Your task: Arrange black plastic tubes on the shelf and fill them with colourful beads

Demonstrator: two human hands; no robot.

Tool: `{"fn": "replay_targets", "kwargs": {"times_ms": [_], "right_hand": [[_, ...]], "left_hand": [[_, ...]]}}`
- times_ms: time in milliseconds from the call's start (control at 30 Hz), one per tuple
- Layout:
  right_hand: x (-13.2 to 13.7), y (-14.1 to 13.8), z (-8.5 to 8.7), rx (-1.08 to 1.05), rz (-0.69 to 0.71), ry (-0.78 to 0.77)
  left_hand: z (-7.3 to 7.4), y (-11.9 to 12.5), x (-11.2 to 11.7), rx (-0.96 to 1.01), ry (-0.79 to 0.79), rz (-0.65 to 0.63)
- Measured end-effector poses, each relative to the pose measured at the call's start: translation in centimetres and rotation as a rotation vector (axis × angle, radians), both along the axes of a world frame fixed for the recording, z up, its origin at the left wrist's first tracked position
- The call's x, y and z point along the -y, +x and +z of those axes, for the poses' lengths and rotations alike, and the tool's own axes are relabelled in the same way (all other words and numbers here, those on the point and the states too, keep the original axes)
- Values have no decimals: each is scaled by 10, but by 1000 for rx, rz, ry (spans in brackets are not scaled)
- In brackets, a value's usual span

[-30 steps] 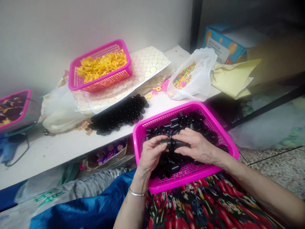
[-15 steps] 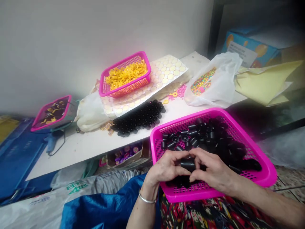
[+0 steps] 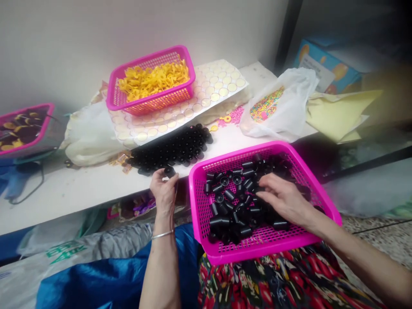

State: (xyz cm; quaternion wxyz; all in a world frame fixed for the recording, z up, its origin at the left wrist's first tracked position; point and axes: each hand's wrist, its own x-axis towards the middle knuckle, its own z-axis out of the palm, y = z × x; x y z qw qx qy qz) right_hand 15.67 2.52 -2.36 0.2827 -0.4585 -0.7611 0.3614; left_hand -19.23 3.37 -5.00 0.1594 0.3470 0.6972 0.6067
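Note:
My left hand pinches a black plastic cylinder between thumb and fingers. It is at the table's front edge, close to a block of upright black cylinders standing packed in rows. My right hand reaches into a pink basket on my lap, thumb and fingers apart among the loose black parts. Short black cylinders lie jumbled there, some showing round hollow ends. Whether the right fingertips touch a part is hard to make out.
A pink basket of yellow plastic pieces stands on a sheet of round stickers. Right of it lies a white bag of coloured beads beside yellow paper. Another basket and a blue glue gun are at left.
My hands were together over the basket around a black cylinder. Now the left has moved left to the rows with a cylinder, while the right has parted from it over the loose parts.

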Motion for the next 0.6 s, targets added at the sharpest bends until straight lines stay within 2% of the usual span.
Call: {"fn": "replay_targets", "kwargs": {"times_ms": [67,133,200,300,400,500,567,600], "right_hand": [[0,-14,1,166,152,115],[-1,-34,3,344,296,155],[-4,-58,3,507,396,135],[-8,-91,-1,673,455,73],[-12,-111,-8,704,454,20],[-19,-110,-10,665,432,-30],[-25,-99,-9,625,417,-59],[-28,-92,-8,554,404,-106]], "left_hand": [[-15,-4,-10,-31,-19,77],[-26,-5,-17,-78,-62,129],[-32,-5,-22,-159,-140,171],[-35,-7,-25,-292,-276,179],[-29,-7,-20,-390,-355,160],[-15,2,-2,-440,-316,203],[-2,18,14,-492,-261,95],[6,29,23,-540,-242,-47]]}}
